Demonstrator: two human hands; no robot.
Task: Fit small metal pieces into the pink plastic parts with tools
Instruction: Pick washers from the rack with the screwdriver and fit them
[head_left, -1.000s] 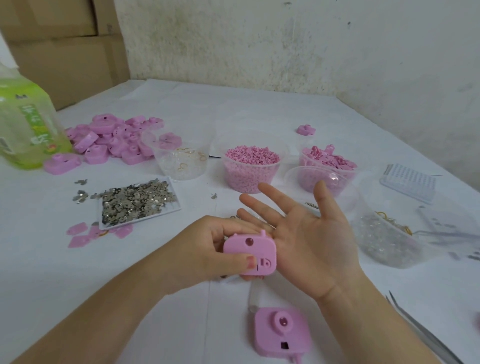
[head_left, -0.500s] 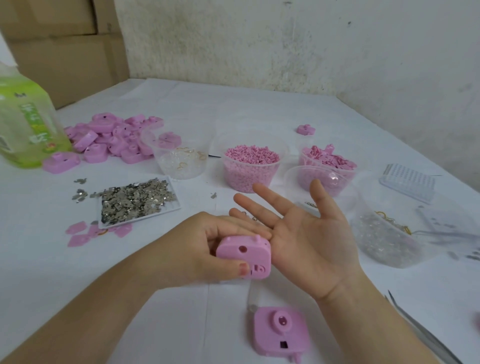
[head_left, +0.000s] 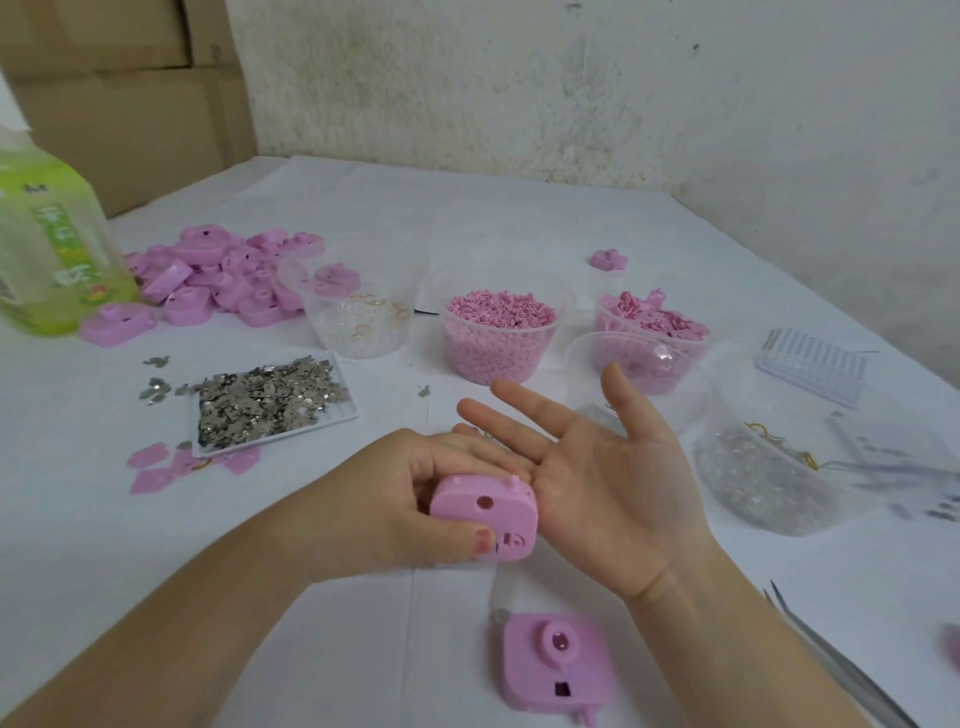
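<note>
Desk (head_left: 104, 545): bottle (head_left: 47, 249) at far left, heap of plastic parts (head_left: 218, 275) just right of it. Tray (head_left: 347, 391) of metal pieces (head_left: 265, 402) lies in front of the heap. Cup of pellets (head_left: 498, 338) stands mid-desk, behind the hands. Left hand (head_left: 395, 504) holds a plastic part (head_left: 485, 517) against the right hand (head_left: 602, 478). Second part (head_left: 553, 665) lies in front of them, tweezers (head_left: 841, 670) to its right.

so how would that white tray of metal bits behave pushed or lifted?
Probably slides flat rather than tips: the white tray is low and wide. Its rim looks shallow and the metal pieces are heaped, with strays already outside, so tilting likely spills them.
</note>
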